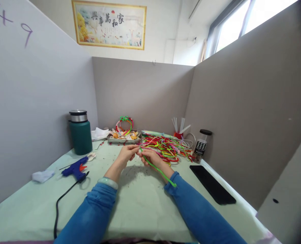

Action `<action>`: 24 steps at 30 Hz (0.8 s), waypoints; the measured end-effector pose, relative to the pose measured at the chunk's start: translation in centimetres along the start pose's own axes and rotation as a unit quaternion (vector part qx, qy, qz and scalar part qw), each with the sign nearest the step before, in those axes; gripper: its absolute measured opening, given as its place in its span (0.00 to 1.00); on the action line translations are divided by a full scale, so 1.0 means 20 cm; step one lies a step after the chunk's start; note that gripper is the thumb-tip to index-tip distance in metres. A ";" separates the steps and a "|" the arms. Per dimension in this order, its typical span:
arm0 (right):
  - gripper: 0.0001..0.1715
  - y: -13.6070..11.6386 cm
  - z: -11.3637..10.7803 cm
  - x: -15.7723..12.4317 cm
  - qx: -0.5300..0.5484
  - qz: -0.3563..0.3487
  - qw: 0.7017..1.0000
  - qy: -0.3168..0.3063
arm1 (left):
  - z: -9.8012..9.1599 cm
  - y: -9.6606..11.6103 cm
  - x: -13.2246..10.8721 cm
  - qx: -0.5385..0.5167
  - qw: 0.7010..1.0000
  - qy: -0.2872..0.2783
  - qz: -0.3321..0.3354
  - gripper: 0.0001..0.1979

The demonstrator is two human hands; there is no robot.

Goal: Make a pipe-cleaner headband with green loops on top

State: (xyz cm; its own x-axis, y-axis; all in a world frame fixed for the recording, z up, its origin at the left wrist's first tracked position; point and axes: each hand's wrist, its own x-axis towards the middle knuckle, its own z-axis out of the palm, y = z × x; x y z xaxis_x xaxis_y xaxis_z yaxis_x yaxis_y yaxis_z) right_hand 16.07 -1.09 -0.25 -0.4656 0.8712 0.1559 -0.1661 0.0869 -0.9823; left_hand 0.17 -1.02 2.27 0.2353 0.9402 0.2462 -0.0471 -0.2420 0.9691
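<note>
Left hand (126, 154) and right hand (152, 158) pinch a green stem (157, 167) — shaping looks barely begun; a seemingly finished ring (124, 118) sits at eleven o'clock, loose stems (163, 144) at two

Daylight falls in from the window (232, 27) high on the right, its panes burnt to plain white from here. The right partition (249, 88) sits in dull shade, while the left partition (38, 84) looks paler. Soft, faint shadow gathers beneath the hands (126, 154) on the evenly lit surface (150, 210). Everything stretches toward the edges; a dark blur eats the upper right corner, and the heaped strands (163, 145) look slightly smeared.
</note>
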 end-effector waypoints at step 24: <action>0.11 0.03 0.01 0.00 -0.018 -0.066 0.996 0.064 | 0.04 0.00 0.00 0.060 0.997 0.049 -0.026 0.15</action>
State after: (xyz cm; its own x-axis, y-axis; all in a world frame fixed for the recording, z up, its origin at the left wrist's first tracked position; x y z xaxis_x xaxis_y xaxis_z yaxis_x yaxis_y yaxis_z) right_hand 15.79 -1.11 -0.85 -0.3267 0.9051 0.2721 -0.1858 0.2207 -0.9575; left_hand 1.00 -1.22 2.31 0.1391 0.9694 0.2021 0.0798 -0.2144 0.9735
